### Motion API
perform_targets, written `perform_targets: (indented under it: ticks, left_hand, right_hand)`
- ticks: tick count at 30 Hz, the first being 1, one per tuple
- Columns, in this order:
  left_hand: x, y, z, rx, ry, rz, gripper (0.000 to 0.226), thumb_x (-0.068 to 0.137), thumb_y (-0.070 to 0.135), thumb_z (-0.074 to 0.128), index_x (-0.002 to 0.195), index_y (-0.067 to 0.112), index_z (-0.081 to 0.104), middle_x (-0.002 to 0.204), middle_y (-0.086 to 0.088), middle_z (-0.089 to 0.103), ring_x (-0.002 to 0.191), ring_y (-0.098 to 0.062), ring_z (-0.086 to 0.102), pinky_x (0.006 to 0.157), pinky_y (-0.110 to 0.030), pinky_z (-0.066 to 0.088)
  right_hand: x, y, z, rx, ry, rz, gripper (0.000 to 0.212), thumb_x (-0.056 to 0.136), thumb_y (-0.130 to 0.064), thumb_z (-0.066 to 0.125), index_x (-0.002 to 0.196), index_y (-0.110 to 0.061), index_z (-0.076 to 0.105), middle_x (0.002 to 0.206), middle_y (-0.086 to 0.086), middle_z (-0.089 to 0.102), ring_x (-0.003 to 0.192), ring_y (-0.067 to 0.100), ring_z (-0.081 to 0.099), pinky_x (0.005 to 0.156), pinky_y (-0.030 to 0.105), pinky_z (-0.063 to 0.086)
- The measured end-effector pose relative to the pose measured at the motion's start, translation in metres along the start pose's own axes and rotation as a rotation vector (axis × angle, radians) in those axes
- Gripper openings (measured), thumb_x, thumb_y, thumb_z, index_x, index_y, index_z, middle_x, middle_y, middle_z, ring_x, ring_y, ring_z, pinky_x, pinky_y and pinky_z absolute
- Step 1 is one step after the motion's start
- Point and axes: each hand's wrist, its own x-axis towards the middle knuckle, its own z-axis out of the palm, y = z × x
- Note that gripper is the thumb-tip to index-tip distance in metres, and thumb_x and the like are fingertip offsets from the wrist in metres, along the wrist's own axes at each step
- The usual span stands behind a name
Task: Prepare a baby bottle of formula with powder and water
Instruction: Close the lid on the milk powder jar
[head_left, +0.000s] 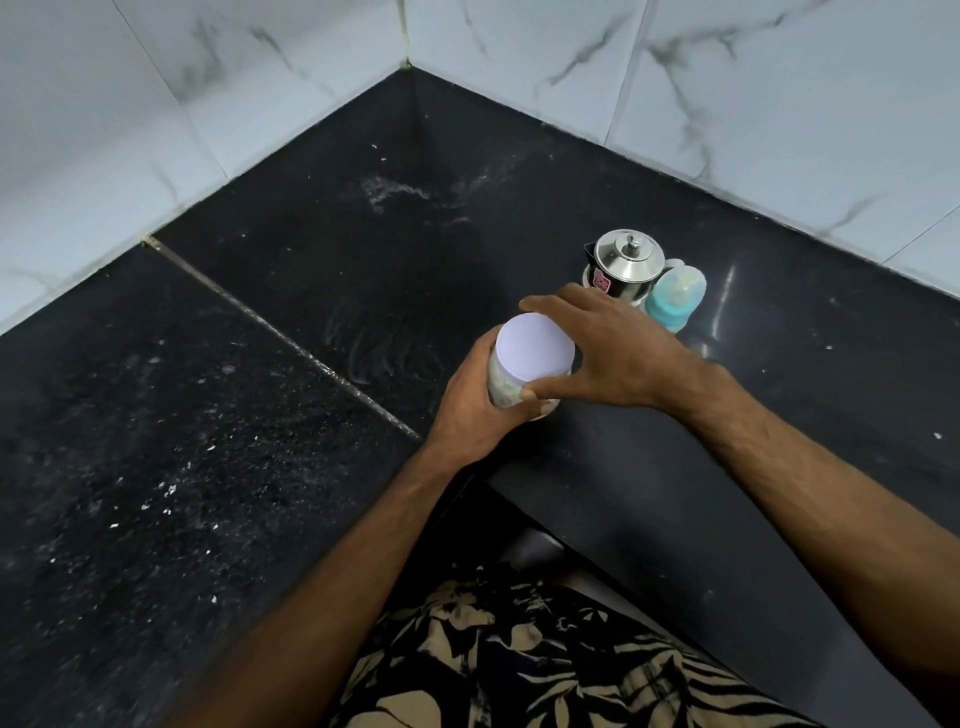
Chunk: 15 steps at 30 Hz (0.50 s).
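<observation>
Jar (511, 382) of powder is sitting clamped in my left hand (470, 410) while my right hand (602, 353) is gripping its lid (535, 347), and I'm worrying a jerky twist spills powder beyond my grip, towards the bottle (675, 299).

Your left hand (470, 402) and right hand (610, 345) are bare, with no rings, watch or gloves, and both forearms are uncovered up to the frame's edge. Below them you wear a garment (524, 660) in black with a tan leaf and stripe print.
</observation>
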Motion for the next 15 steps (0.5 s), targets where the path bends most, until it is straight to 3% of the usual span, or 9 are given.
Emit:
perform_targets:
  ticks: [3,6,9,15]
  left_hand:
    - [0.0005,-0.0020,-0.0004,0.001,-0.001,-0.001,0.087,0.068,0.024,0.087,0.139,0.028,0.038,0.128,0.015,0.052,0.112,0.016,0.047,0.086,-0.004,0.042]
    - [0.0009,-0.0037,0.0007,0.010,-0.001,0.006,0.086,0.070,0.022,0.086,0.140,0.025,0.037,0.125,0.020,0.049,0.110,0.024,0.043,0.085,0.000,0.038]
    - [0.0018,-0.0053,0.0017,0.018,-0.008,-0.001,0.086,0.070,0.019,0.086,0.139,0.026,0.035,0.122,0.026,0.046,0.107,0.029,0.039,0.083,0.004,0.034]
    - [0.0019,-0.0067,0.0011,0.029,-0.007,0.006,0.086,0.070,0.024,0.086,0.139,0.029,0.036,0.126,0.021,0.048,0.112,0.023,0.042,0.084,0.001,0.038]
  right_hand:
    - [-0.0037,0.0012,0.0017,-0.006,0.051,-0.004,0.093,0.073,-0.081,0.053,0.147,-0.028,0.034,0.131,-0.001,0.049,0.115,0.019,0.052,0.094,0.040,0.049]
    - [-0.0057,0.0038,0.0006,0.065,-0.013,-0.091,0.085,0.079,-0.060,0.066,0.150,-0.030,0.029,0.146,-0.004,0.038,0.128,0.017,0.045,0.101,0.035,0.043]
    - [-0.0039,0.0016,0.0021,0.086,-0.056,-0.105,0.084,0.080,-0.044,0.073,0.150,-0.030,0.029,0.145,-0.005,0.039,0.126,0.016,0.045,0.100,0.030,0.043]
    - [-0.0048,-0.0003,0.0089,0.024,0.040,0.006,0.091,0.072,-0.070,0.067,0.146,-0.028,0.034,0.130,-0.003,0.048,0.117,0.019,0.051,0.095,0.039,0.048]
